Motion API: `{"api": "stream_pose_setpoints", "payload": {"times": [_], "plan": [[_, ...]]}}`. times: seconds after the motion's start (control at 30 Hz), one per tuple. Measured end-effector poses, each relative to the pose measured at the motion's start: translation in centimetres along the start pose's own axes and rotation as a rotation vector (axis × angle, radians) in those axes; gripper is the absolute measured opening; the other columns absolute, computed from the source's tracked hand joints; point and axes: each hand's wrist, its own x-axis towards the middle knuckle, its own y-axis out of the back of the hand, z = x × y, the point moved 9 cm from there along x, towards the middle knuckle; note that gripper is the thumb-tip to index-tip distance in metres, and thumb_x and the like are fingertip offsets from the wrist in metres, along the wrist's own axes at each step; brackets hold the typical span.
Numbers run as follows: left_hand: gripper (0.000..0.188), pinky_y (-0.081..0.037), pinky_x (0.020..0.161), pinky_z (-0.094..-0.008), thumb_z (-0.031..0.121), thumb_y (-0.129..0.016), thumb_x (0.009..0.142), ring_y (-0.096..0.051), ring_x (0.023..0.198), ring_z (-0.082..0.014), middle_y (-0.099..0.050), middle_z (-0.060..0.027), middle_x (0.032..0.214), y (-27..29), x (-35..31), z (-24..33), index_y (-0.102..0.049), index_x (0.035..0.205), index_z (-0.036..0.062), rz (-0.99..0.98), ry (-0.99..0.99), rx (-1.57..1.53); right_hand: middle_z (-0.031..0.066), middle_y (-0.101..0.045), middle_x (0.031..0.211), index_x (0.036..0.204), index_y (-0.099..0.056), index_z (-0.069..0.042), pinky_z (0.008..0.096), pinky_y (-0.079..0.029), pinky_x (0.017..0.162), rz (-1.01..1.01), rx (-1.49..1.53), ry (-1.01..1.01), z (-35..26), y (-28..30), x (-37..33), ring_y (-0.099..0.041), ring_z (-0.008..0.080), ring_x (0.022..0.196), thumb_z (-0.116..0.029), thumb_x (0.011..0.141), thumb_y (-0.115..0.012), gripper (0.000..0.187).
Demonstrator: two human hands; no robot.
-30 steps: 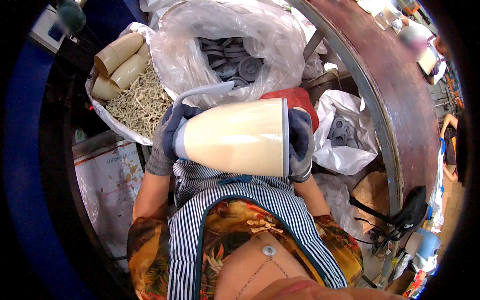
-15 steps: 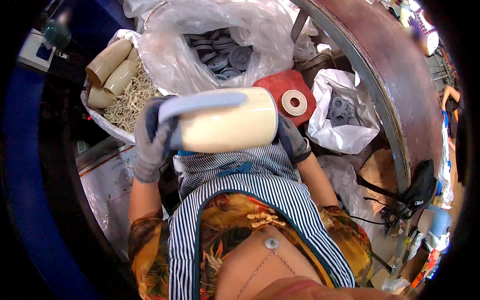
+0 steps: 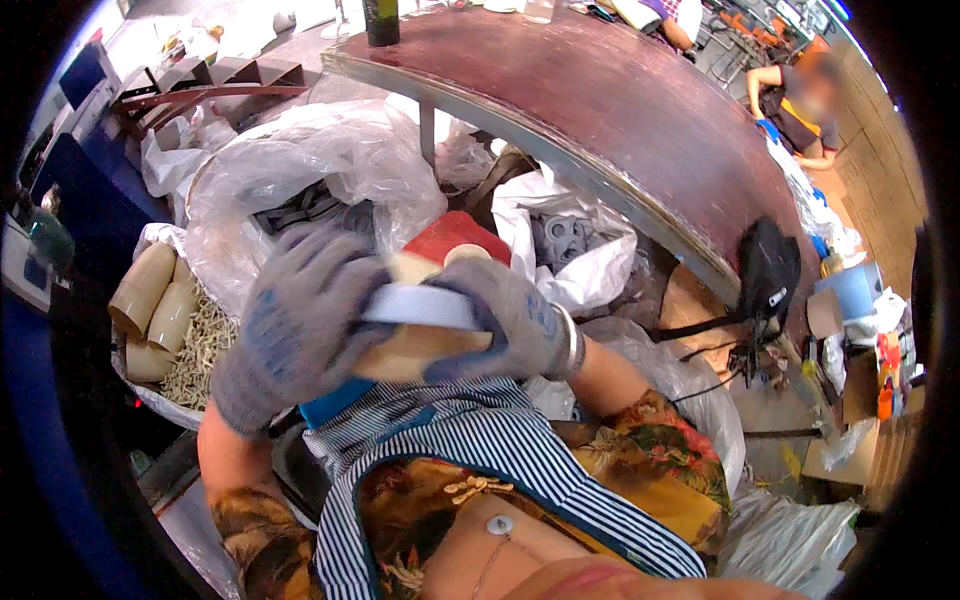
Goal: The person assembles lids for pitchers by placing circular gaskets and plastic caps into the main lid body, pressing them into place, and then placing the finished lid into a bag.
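A cream jug body (image 3: 425,358) with a pale grey-blue handle (image 3: 420,306) is held just above my lap. My left hand (image 3: 300,315), in a grey work glove, wraps over its left side. My gloved right hand (image 3: 515,315) grips its right side at the handle's end. Both hands are closed on it and cover much of its surface. Just beyond the jug lies a red piece (image 3: 462,236), with a cream round part (image 3: 468,253) on it, partly hidden by my right hand.
A sack (image 3: 165,398) at the left holds cream cylinders (image 3: 175,318) and small beige parts. Beyond my hands sits a clear plastic bag (image 3: 320,150) of dark grey parts. A white bag (image 3: 515,210) holds grey parts beneath a reddish-brown table (image 3: 600,100). Another person (image 3: 800,110) is far right.
The jug body has turned from lying sideways, its handle now running between both hands. My right hand has come from behind its far end onto the handle side. The view has swung rightward.
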Motion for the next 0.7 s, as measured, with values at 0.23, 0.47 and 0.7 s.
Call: {"api": "stream_pose_setpoints", "payload": {"times": [0.23, 0.47, 0.7], "plan": [[0.077, -0.033, 0.109, -0.0481, 0.048, -0.071, 0.080, -0.047, 0.129, -0.0380, -0.049, -0.0194, 0.139, 3.9, 0.4, -1.8, -0.048, 0.138, 0.0017, 0.617, 0.062, -0.226, 0.0010, -0.062, 0.090, 0.101, -0.064, -0.001, 0.0242, -0.043, 0.066, 1.101, 0.196, -0.083, 5.3, 19.5, -9.4, -0.054, 0.0092, 0.076, -0.021, 0.092, -0.062, 0.022], [0.041, -0.043, 0.098, -0.0450, 0.024, -0.066, 0.086, -0.056, 0.115, -0.0341, -0.062, -0.0177, 0.119, -15.9, -1.7, -12.6, -0.060, 0.121, 0.0043, 0.334, 0.303, -0.145, 0.0222, -0.060, 0.121, 0.136, -0.043, 0.003, 0.0423, -0.049, 0.087, 1.042, -0.800, -0.422, 17.4, 33.0, -9.8, -0.060, 0.0308, 0.107, -0.047, 0.081, -0.074, 0.080], [0.047, -0.045, 0.098, -0.0435, 0.037, -0.059, 0.094, -0.056, 0.117, -0.0350, -0.061, -0.0168, 0.126, -28.5, -17.4, -25.5, -0.058, 0.125, 0.0015, 0.085, 0.748, 0.204, 0.0114, -0.065, 0.099, 0.106, -0.064, -0.004, 0.0388, -0.050, 0.076, 0.774, -0.116, -0.204, 17.0, 2.2, -13.8, -0.062, 0.0264, 0.089, -0.018, 0.085, -0.066, 0.025]]}}
